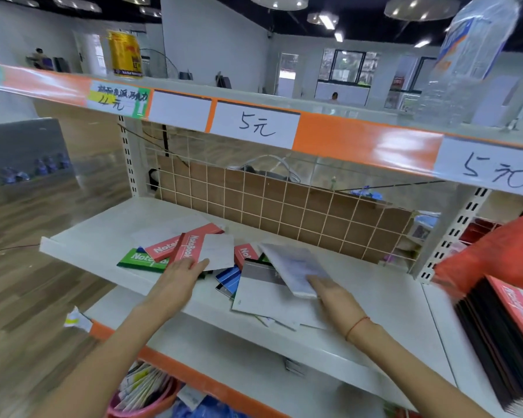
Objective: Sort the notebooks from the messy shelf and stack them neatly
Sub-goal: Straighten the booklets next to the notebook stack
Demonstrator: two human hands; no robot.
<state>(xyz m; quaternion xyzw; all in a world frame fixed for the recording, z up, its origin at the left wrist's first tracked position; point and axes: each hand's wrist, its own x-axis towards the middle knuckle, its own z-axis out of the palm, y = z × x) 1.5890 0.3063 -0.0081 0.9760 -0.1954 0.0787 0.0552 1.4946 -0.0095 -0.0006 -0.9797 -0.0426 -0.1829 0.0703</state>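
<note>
On the white shelf (103,233), notebooks lie in a loose heap toward the middle, near the front edge. At the heap's left a green notebook (139,260) lies flat under two red notebooks (185,242) that cross each other at an angle. The left hand (180,277) rests palm down at the front of this group — fingers extended and close together, tips touching a pale notebook (218,251). Right of it, blue notebooks (228,280) poke out from under a grey-and-white one (261,292). The right hand (334,292) grips the near corner of a whitish notebook (296,267), tilted up off the heap; thumb on top, other fingers hidden beneath. At the shelf's far right stands a dark-edged stack (501,336).
</note>
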